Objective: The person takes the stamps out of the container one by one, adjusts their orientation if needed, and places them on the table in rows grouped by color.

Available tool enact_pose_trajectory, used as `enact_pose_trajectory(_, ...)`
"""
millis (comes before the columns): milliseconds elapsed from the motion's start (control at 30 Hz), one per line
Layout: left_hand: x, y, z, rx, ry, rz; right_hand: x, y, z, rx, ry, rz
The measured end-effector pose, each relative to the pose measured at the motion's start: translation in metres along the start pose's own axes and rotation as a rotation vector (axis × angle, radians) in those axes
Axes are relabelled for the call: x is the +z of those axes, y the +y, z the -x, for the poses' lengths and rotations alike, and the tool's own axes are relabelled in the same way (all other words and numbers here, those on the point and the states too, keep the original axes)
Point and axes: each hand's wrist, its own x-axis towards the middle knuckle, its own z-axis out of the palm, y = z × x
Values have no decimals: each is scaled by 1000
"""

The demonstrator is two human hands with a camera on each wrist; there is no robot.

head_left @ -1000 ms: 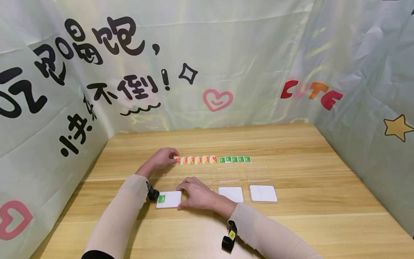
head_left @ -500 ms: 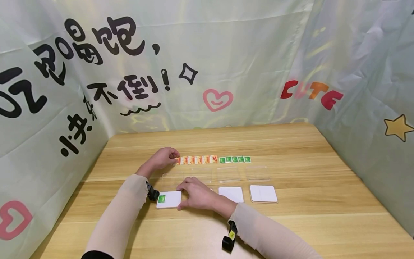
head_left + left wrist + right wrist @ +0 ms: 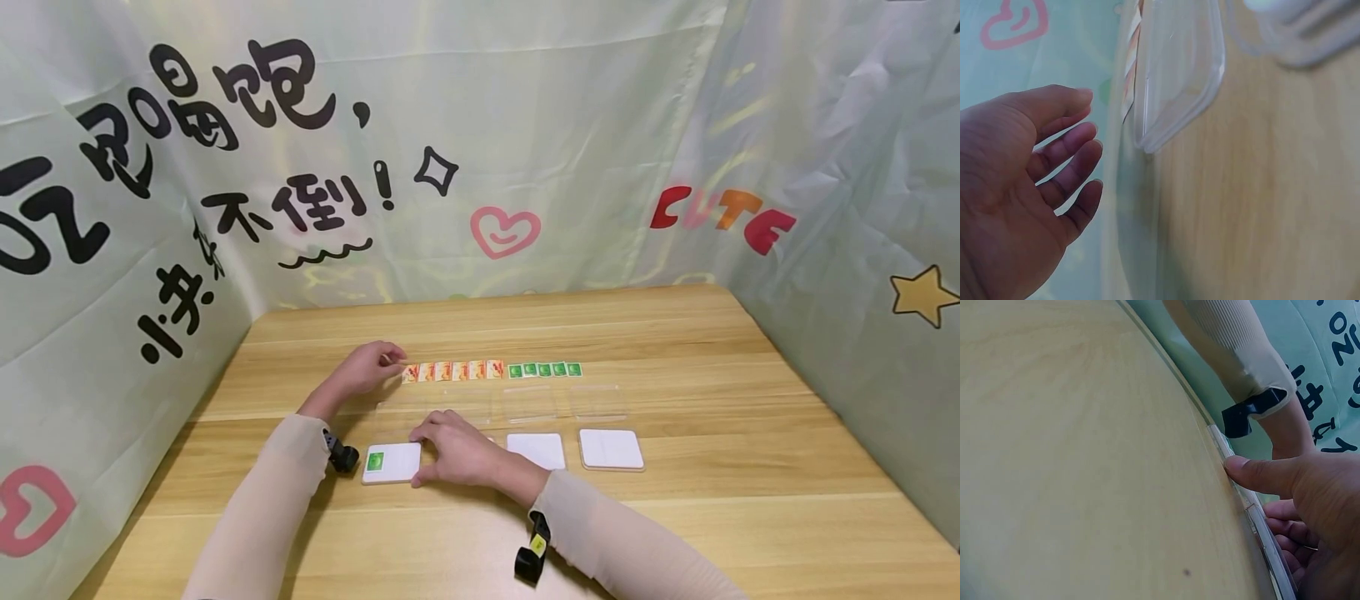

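Note:
In the head view my left hand (image 3: 367,367) is beside the leftmost of a row of small orange-and-white picture pieces (image 3: 444,372). Its fingers are loosely bent and hold nothing, as the left wrist view shows. My right hand (image 3: 461,452) pinches a flat white rectangular block (image 3: 401,468) at its right end, thumb on the near edge and fingers at the far edge. A small green piece (image 3: 375,461) lies on that block's left part. In the right wrist view the thumb (image 3: 1254,472) touches the block's edge.
Right of the orange pieces runs a row of green pieces (image 3: 544,369). Clear plastic covers or trays (image 3: 528,404) line the middle of the wooden table (image 3: 675,533). Two more white blocks (image 3: 536,448) lie at right; another is mostly hidden behind the right hand. Printed curtains surround the table.
My left hand has drawn back slightly to the left, uncovering the leftmost orange piece, and its forearm has shifted left. The right hand and the white block have stayed put.

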Motion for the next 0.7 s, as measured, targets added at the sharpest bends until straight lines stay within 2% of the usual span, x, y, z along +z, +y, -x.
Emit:
enact_pose_trajectory(233, -5, 1, 13, 9, 31, 6, 1, 1, 0, 0, 0, -7)
enact_pose_trajectory(433, -7, 2, 25, 52, 50, 17, 0, 1, 0, 3, -4, -12)
enact_pose_trajectory(700, -11, 2, 48, 84, 53, 40, 1, 1, -1, 12, -10, -9)
